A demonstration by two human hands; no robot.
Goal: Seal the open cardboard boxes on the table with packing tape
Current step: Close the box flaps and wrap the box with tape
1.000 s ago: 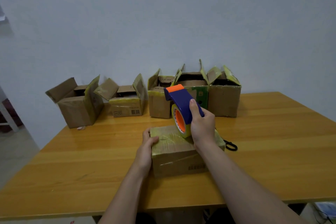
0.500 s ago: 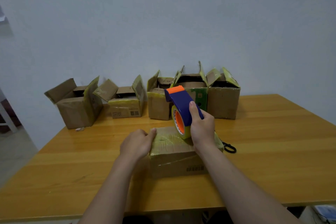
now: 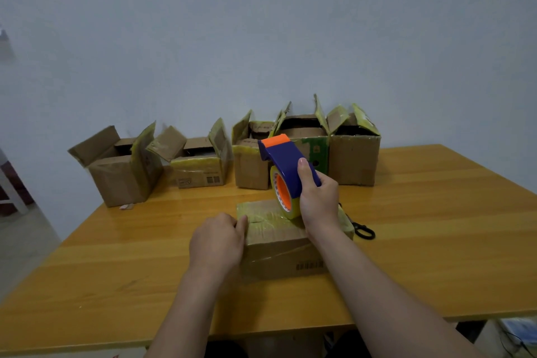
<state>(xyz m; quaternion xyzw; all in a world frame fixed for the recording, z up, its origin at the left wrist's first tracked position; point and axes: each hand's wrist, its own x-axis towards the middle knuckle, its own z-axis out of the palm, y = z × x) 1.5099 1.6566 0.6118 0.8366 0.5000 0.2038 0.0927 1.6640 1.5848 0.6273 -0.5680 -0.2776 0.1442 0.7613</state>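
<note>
While our right hand [image 3: 318, 200] grips the tape dispenser [image 3: 286, 168] set on the closed box [image 3: 279, 250] on the tabletop [image 3: 116, 256], our left hand [image 3: 218, 241] curls against the box's nine o'clock end; whether it grips, we cannot tell. The box's long axis runs nine to three. Open boxes [image 3: 354, 160] wait at twelve.

A plain packing room: wooden table [image 3: 436, 212], bare white wall [image 3: 174, 52], used cartons [image 3: 353, 160].

From where I stood no words could be read: the closed brown cardboard box [image 3: 276, 250] bore a barcode [image 3: 309, 265] in front, the low open cardboard box [image 3: 200, 167] small blurred printed codes [image 3: 213, 180].
</note>
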